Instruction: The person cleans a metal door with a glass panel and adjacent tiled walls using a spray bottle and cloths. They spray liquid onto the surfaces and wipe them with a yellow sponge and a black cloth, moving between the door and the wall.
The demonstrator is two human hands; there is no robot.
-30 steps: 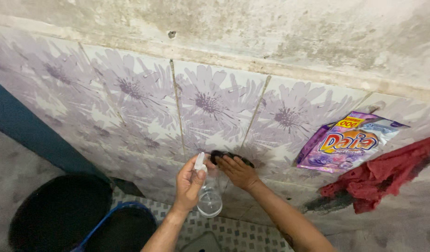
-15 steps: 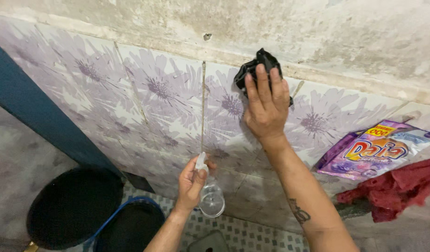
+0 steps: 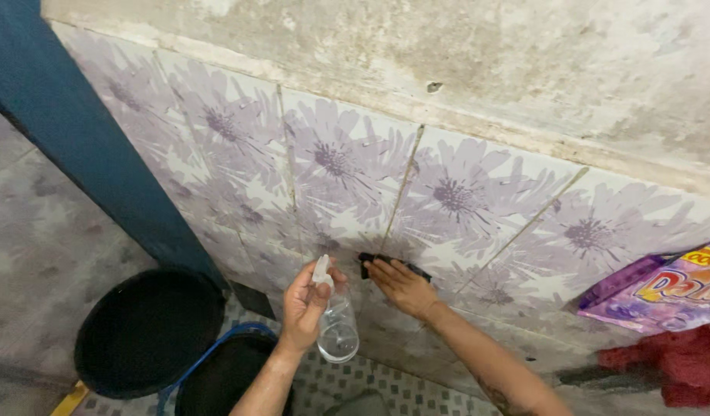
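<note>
My left hand (image 3: pixel 304 306) grips a clear spray bottle (image 3: pixel 336 326) with a white nozzle, held upright close to the tiled wall. My right hand (image 3: pixel 402 286) presses a small black cloth (image 3: pixel 369 261) flat against a purple flower tile (image 3: pixel 347 181), low on the wall just right of the bottle. The cloth is mostly hidden under my fingers. The two hands are almost side by side.
A black bucket (image 3: pixel 147 333) and a blue-rimmed black tub (image 3: pixel 220 372) stand on the floor at lower left. A purple detergent pouch (image 3: pixel 667 291) and a red rag (image 3: pixel 682 370) hang at right. A teal door frame (image 3: pixel 70 131) borders the wall on the left.
My right hand wiped up to the top of the tiles with the black cloth, then came back down low beside the bottle. The view has shifted to the left.
</note>
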